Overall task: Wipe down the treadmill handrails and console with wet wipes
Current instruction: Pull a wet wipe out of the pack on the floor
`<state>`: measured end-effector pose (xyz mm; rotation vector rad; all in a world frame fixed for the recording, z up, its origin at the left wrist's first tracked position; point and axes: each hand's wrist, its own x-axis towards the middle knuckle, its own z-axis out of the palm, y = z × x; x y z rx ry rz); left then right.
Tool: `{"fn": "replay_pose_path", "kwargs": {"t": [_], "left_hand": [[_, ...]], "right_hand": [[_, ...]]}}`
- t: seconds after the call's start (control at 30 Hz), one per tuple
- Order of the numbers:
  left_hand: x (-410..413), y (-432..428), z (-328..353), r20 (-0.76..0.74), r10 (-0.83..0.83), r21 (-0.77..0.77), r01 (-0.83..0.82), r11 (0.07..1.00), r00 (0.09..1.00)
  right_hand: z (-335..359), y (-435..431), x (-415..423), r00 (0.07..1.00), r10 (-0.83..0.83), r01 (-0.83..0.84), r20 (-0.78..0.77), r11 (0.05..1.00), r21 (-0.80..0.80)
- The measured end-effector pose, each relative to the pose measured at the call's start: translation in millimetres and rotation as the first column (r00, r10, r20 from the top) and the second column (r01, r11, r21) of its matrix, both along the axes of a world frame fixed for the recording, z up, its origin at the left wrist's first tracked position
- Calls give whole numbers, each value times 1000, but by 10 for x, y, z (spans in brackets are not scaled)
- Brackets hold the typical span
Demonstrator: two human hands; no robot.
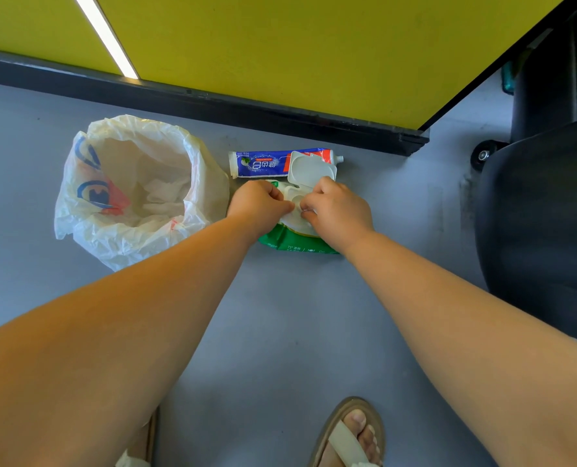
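Note:
A green pack of wet wipes (285, 240) lies on the grey floor, its white flip lid (310, 167) standing open. Both my hands are over the pack's opening. My left hand (258, 205) has curled fingers at the left of the opening, pressing on the pack. My right hand (337, 210) pinches a bit of white wipe (297, 210) at the opening. The black treadmill base (543, 210) fills the right edge; its handrails and console are out of view.
A white plastic bag (135, 187) stands open to the left of the pack with crumpled white material inside. A blue toothpaste tube (263, 163) lies just behind the pack. A yellow wall with a black skirting (213, 102) runs behind. My sandalled foot (351, 433) is at the bottom.

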<state>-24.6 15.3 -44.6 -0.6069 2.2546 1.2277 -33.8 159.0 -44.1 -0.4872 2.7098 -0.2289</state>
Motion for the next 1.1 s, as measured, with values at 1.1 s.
{"fn": "replay_pose_path", "kwargs": {"t": [1.1], "left_hand": [[-3, -51, -28, 71, 52, 54, -55, 997, 996]], "right_hand": [[-66, 101, 10, 921, -352, 386, 170, 885, -261]]}}
